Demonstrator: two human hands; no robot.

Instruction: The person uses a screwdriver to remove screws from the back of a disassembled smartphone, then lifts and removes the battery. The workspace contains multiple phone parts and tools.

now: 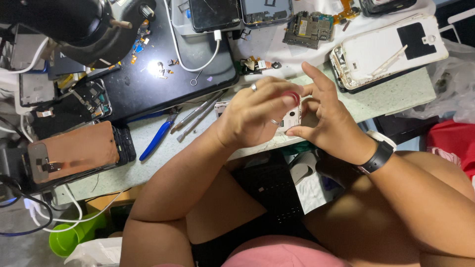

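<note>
Two hands — left hand (255,116), right hand (329,121) — on small phone (292,117), blue pliers (157,137) near

Bare bench right of the pliers (157,136); screwdrivers (198,114) crowd the hands.

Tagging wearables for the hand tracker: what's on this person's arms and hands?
Both arms bare, no sleeves or gloves. Left hand has two silver rings, one on each of two fingers. Right hand shows no rings; a black wristband sits on that wrist.
</note>
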